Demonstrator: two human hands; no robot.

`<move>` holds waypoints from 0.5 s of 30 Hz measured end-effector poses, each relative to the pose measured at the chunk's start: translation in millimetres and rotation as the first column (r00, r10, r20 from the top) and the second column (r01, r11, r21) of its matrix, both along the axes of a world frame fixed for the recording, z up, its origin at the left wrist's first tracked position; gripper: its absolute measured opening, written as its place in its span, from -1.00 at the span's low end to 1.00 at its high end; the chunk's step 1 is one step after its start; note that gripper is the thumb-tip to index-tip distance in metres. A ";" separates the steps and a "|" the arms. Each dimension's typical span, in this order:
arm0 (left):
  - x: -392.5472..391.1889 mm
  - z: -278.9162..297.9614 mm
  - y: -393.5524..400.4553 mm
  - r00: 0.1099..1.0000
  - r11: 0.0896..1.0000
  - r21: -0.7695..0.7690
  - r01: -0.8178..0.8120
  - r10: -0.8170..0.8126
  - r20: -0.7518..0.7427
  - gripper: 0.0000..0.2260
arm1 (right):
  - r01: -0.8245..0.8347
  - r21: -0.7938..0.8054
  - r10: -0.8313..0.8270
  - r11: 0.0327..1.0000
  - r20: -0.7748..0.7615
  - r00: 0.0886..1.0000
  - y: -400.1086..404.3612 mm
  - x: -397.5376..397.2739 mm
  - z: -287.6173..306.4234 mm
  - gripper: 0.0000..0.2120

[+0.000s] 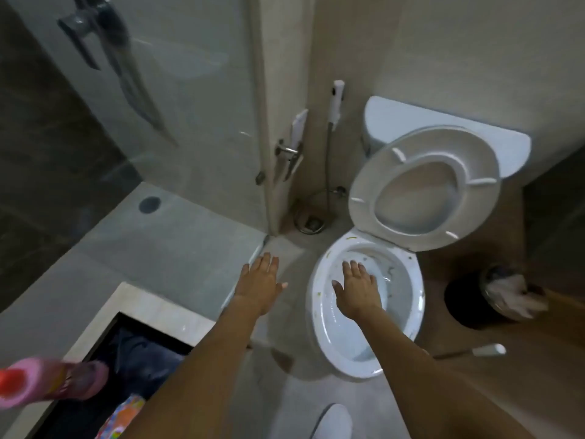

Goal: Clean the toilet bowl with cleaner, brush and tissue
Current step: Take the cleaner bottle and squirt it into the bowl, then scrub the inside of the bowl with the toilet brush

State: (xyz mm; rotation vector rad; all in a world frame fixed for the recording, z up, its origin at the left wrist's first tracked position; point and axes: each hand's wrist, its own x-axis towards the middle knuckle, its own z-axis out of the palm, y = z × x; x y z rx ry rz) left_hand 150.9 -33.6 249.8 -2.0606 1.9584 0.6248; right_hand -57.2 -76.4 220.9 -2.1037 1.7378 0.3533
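Note:
The white toilet bowl (319, 299) stands open, with seat and lid (424, 188) raised against the cistern; dark and greenish specks mark the bowl's inside and rim. My right hand (359, 288) is stretched flat over the bowl, fingers apart, holding nothing. My left hand (261, 280) is spread over the floor left of the bowl, also empty. A pink cleaner bottle with a red cap (47, 383) lies blurred at the lower left edge. A brush with a white handle (474, 350) lies on the floor right of the bowl.
A black bin (468, 299) holding crumpled tissue stands right of the toilet. A bidet sprayer (336, 99) hangs on the wall behind. The glass shower screen (177, 106) and a raised step are on the left. A dark recessed opening (133, 359) lies at lower left.

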 end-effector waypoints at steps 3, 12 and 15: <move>-46.5 -0.5 -36.0 0.999 0.999 0.014 0.047 -0.047 -0.003 -0.43 | 0.074 0.006 -0.074 0.997 0.024 0.997 -23.5 -45.4 3.2 -0.43; -158.6 -17.1 -102.9 0.979 0.979 0.029 0.201 -0.200 -0.028 -0.41 | 0.266 0.025 -0.267 0.964 0.025 0.964 -47.1 -162.4 -24.3 -0.42; -182.3 -26.2 -116.4 0.966 0.963 0.080 0.259 -0.258 -0.015 -0.42 | 0.324 0.060 -0.323 0.944 -0.014 0.946 -43.4 -190.5 -38.1 -0.43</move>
